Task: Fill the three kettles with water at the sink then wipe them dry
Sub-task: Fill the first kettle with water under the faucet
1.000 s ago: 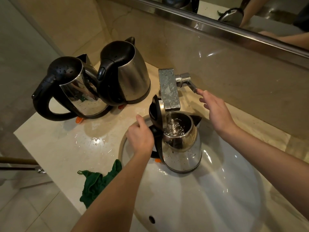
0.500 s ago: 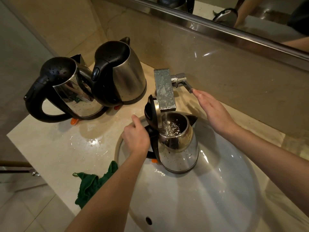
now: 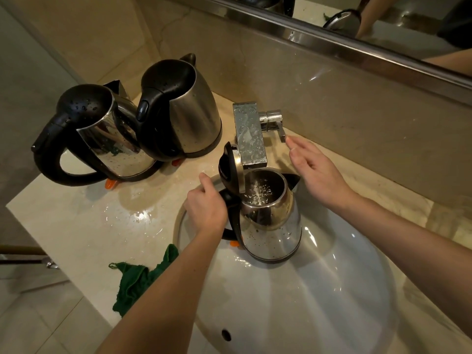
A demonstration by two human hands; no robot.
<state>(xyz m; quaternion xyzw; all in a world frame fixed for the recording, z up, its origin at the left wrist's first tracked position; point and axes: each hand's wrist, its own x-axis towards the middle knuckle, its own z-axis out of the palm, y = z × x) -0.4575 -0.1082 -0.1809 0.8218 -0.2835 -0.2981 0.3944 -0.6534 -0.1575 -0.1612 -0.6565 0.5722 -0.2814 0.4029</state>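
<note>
No legible text, no brand or label on any kettle (image 3: 270,233), none on tap (image 3: 249,134), none on sink (image 3: 332,302), no numbers

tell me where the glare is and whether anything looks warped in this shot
Head view: bright glare on the wet counter and streaks across the sink; wide-angle distortion tilts the left kettle; the kettle under the tap is sharp.

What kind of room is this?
Probably a bathroom: a white oval ceramic basin set in a beige marble counter, a square chrome tap, and a wide wall mirror above.
</note>
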